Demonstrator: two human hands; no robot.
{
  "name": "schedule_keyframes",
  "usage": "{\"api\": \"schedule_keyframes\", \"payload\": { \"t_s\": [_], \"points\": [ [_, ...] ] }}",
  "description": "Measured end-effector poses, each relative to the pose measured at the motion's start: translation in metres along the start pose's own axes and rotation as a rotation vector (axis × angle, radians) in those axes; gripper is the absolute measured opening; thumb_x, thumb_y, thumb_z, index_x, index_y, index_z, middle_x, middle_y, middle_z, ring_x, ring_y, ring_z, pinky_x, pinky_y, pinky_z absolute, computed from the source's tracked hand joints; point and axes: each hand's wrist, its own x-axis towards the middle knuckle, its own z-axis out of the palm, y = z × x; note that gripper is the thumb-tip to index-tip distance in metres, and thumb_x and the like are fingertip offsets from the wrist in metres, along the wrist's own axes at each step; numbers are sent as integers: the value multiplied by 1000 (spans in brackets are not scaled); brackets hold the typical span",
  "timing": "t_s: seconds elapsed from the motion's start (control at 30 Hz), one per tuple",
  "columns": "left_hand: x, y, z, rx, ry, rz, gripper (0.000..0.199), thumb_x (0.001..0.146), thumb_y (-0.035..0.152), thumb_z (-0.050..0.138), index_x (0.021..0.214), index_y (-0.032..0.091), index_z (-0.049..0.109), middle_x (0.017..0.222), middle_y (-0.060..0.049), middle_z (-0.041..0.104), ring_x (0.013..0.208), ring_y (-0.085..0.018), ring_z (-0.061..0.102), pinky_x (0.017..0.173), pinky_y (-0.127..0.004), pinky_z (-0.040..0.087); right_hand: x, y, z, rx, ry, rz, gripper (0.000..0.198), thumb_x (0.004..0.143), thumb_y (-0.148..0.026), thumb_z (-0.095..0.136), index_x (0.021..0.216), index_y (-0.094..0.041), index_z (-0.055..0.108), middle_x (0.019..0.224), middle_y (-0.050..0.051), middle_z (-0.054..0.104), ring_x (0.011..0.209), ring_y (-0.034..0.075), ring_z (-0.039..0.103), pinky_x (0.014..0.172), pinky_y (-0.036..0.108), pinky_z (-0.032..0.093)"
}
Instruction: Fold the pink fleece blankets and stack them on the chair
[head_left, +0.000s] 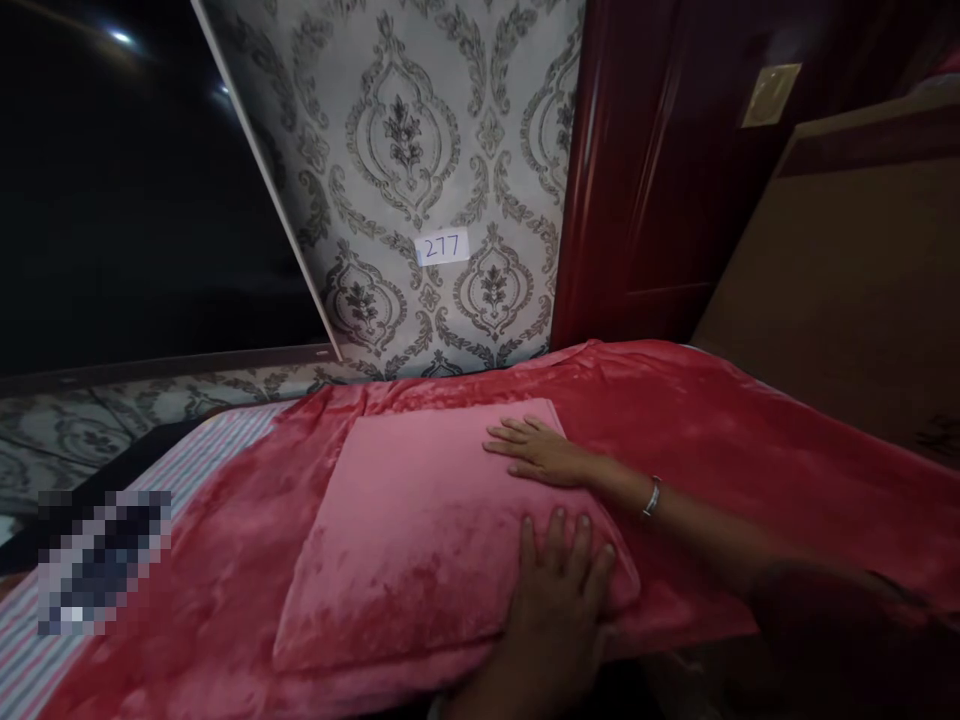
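Observation:
A square pink plush cushion lies on a red plush blanket spread over the surface in front of me. Its lower part looks darker and more ruffled than its smooth top. My right hand, with a silver bracelet on the wrist, rests flat near the cushion's far right corner, fingers stretched out to the left. My left hand lies nearer to me on the cushion's right part, fingers spread and pointing away. Both palms face down and are hidden.
A striped sheet shows at the left, with a pixelated patch over something there. Behind stand a large dark screen, patterned wallpaper with a "277" label, a dark red door and a big brown panel.

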Motion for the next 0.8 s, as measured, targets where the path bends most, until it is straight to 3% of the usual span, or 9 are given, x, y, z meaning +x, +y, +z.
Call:
{"api": "schedule_keyframes", "payload": {
  "t_s": [0.2,0.37,0.53,0.67,0.8],
  "points": [
    [-7,1,8,74,12,12,74,96,54,48,159,20,29,169,-14,17,153,-43,17,118,-70,16,34,45,8,-8,88,76,60,102,-59,35,156,-32,40,165,6,29,152,30,26,122,57,14],
    [-6,0,10,89,11,17,73,97,55,46,159,20,29,169,-15,16,152,-44,20,117,-71,17,54,83,14,106,112,227,59,100,-59,40,150,-29,51,157,6,44,150,29,30,124,55,10],
    [-6,1,9,33,0,9,72,98,52,45,160,20,27,169,-15,15,152,-44,19,117,-71,19,57,106,22,260,266,383,56,101,-55,37,143,-25,59,158,7,44,151,27,30,126,50,15],
    [-6,3,-11,-128,-64,-16,71,99,49,47,160,20,25,169,-14,17,155,-41,13,118,-71,22,54,110,22,331,399,442,58,99,-59,36,138,-25,63,151,7,53,145,26,40,125,48,22],
    [-17,-19,-54,-375,-119,-62,52,100,41,48,151,33,43,162,-6,38,152,-28,29,122,-58,26,33,102,16,427,553,517,66,97,-61,39,140,-17,60,150,14,52,142,27,45,124,46,25]
  ]
}}
